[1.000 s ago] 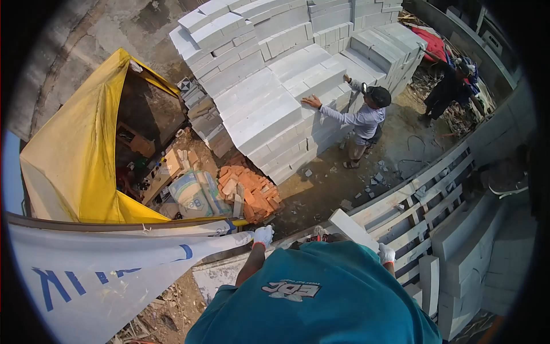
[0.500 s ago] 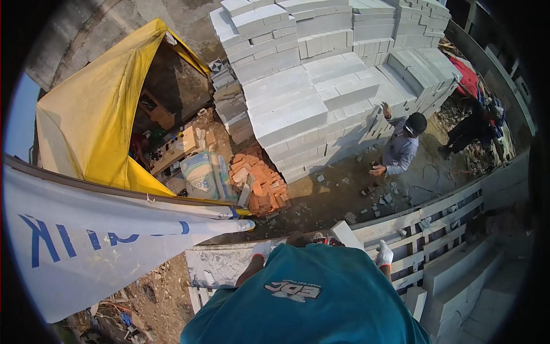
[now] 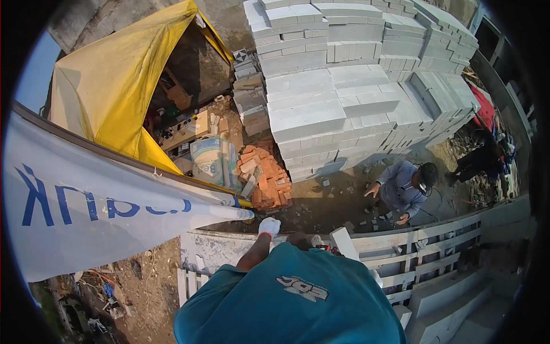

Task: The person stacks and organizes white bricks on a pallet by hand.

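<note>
My left hand (image 3: 269,227), in a white glove, is stretched forward over the pale ledge (image 3: 209,249). Its fingers look curled in, and no object shows in them. Just left of it, apart from the glove, is the rolled tip of a white banner (image 3: 238,214) with blue letters. Only a sliver of my right hand (image 3: 376,278) shows, a white glove at the right edge of my teal shirt; its fingers are hidden. Between my hands, a narrow white block (image 3: 344,243) stands tilted beyond my shirt, beside a small red item (image 3: 328,249).
Below the ledge, a person (image 3: 404,183) in a grey top and dark cap stands among rubble, beside large stacks of white blocks (image 3: 306,120). Orange bricks (image 3: 266,180), sacks (image 3: 215,163) and a yellow tarp tent (image 3: 123,86) lie left. White slatted pallets (image 3: 424,252) are at right.
My left hand has reached forward, out from my shirt. My right hand has drawn back mostly behind my shirt. The person below has moved nearer and lowered a raised arm. The view has shifted.
</note>
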{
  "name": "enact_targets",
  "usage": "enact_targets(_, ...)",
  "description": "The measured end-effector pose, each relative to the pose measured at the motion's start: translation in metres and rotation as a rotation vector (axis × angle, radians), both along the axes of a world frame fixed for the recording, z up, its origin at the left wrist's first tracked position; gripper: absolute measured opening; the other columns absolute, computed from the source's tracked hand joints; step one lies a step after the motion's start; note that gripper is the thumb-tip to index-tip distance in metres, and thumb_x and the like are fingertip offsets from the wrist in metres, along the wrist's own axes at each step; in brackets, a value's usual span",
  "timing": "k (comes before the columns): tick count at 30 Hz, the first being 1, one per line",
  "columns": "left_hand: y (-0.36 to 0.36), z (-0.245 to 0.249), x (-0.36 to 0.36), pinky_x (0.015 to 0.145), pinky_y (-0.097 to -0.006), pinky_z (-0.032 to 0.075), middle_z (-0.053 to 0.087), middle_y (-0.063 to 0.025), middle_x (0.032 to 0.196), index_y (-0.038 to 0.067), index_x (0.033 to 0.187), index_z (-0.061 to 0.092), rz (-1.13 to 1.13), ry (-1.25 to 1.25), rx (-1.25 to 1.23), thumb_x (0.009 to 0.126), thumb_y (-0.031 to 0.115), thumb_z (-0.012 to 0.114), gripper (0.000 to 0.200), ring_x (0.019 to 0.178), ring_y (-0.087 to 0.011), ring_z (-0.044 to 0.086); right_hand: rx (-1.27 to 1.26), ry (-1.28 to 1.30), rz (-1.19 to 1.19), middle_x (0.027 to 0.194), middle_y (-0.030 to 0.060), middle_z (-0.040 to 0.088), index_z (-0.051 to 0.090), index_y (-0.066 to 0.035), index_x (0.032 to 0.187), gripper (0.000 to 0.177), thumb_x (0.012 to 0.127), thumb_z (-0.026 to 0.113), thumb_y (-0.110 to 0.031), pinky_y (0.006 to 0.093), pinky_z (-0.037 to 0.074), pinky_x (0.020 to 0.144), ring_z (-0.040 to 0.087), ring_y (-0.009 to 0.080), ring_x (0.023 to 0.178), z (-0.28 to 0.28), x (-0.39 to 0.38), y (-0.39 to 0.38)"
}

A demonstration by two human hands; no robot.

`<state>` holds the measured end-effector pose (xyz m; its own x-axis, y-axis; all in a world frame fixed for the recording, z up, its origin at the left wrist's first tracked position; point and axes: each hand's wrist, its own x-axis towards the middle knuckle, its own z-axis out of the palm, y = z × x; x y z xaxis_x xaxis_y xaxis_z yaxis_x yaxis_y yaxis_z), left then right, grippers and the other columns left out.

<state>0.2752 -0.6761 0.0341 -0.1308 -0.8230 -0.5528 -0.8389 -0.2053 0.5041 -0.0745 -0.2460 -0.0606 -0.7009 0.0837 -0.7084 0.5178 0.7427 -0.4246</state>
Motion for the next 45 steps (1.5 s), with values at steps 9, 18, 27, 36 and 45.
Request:
enact_targets(9,0.034,-0.005,0.040,0.091,-0.0455,0.044,0.062,-0.0264,0.107,-0.004,0.100,0.066,-0.221,-0.298,0.125,0.090,0.047,0.037,0.059,0.104,-0.0394,0.058,-0.320,-0.011,-0.326,0.057,0.0071,0.050,0.058,0.002,0.078,0.021,0.083,0.062,-0.018,0.0336,0.034,0.040,0.044,0.0189,0.042,0.127,-0.006,-0.089)
enact_targets(18,0.045,-0.054,0.066,0.090,-0.0433,0.046,0.064,-0.0225,0.105,0.001,0.097,0.068,-0.164,-0.312,0.121,0.086,0.041,0.045,0.047,0.101,-0.0383,0.060,-0.216,-0.039,-0.100,0.059,0.0087,0.049,0.061,-0.001,0.082,0.036,0.083,0.065,-0.036,0.0353,0.034,0.042,0.043,0.0196,0.041,0.127,-0.007,-0.097)
enact_targets(27,0.038,-0.005,0.036,0.083,-0.0399,0.047,0.067,-0.0190,0.096,0.003,0.092,0.070,0.109,-0.007,0.153,0.081,0.037,0.054,0.039,0.097,-0.0349,0.062,-0.341,-0.066,-0.164,0.056,0.0055,0.048,0.057,-0.006,0.082,0.030,0.083,0.064,-0.034,0.0308,0.033,0.037,0.046,0.0185,0.038,0.115,-0.008,-0.098)
enact_targets(36,0.004,-0.001,0.010,0.066,-0.0401,0.047,0.067,-0.0174,0.076,0.000,0.081,0.068,-0.122,0.021,0.199,0.087,0.042,0.047,0.048,0.070,-0.0299,0.064,-0.387,-0.052,0.015,0.051,0.0022,0.039,0.051,-0.009,0.072,0.034,0.083,0.064,-0.038,0.0329,0.029,0.037,0.036,0.0178,0.037,0.115,0.020,-0.069)
enact_targets(45,-0.018,-0.065,-0.001,0.063,-0.0380,0.047,0.064,-0.0145,0.069,0.002,0.074,0.066,-0.033,0.199,0.161,0.082,0.026,0.052,0.029,0.069,-0.0293,0.063,-0.186,-0.056,-0.490,0.053,0.0013,0.040,0.056,-0.009,0.071,0.041,0.080,0.066,-0.047,0.0323,0.024,0.038,0.033,0.0144,0.040,0.134,0.078,-0.044)
